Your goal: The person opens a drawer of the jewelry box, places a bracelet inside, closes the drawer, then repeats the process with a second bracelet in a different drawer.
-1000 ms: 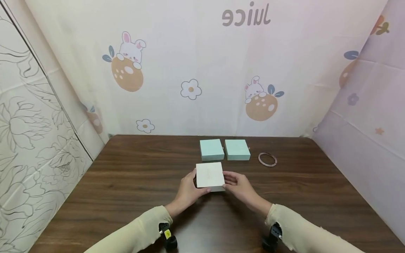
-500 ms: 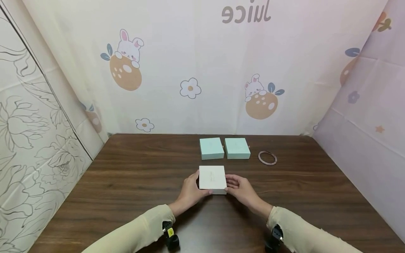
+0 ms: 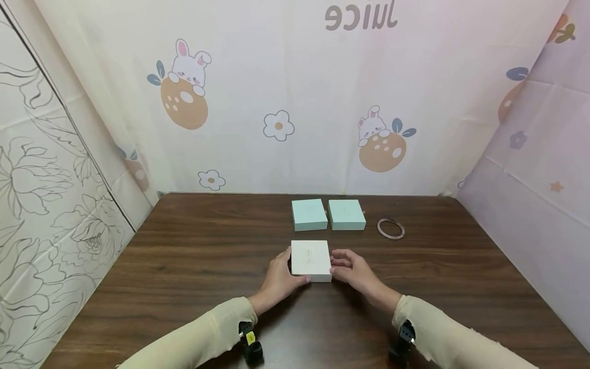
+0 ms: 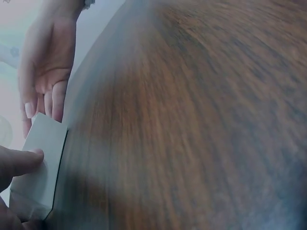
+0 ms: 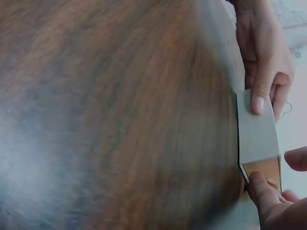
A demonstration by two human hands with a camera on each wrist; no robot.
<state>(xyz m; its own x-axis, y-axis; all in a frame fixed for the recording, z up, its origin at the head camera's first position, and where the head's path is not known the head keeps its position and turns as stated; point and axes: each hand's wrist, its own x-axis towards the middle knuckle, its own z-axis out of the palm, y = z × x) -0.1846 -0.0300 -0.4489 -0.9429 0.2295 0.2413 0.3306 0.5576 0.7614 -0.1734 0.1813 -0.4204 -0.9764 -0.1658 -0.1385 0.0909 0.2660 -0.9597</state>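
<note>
A white square drawer box (image 3: pixel 311 258) with small lettering on its lid lies at mid-table. My left hand (image 3: pixel 279 278) grips its left side, thumb on the front face. In the left wrist view that thumb (image 4: pixel 26 160) presses on the box's narrow side. At the right end my right hand (image 3: pixel 357 271) has its fingers bent by the box. The right wrist view shows a tan inner end (image 5: pixel 264 171), with the right thumb (image 5: pixel 261 189) against it and a fingertip behind. A small tab there seems to be between them, partly hidden.
Two mint-green boxes (image 3: pixel 309 215) stand side by side behind the white box. To their right lies a pale pinkish ring-shaped bangle (image 3: pixel 391 229). Printed cloth hangs behind the dark wooden table (image 3: pixel 207 246).
The white box has come slightly toward me and to the right and now sits straighter. My left hand has moved with it; the right fingers have drawn a little away from its side.
</note>
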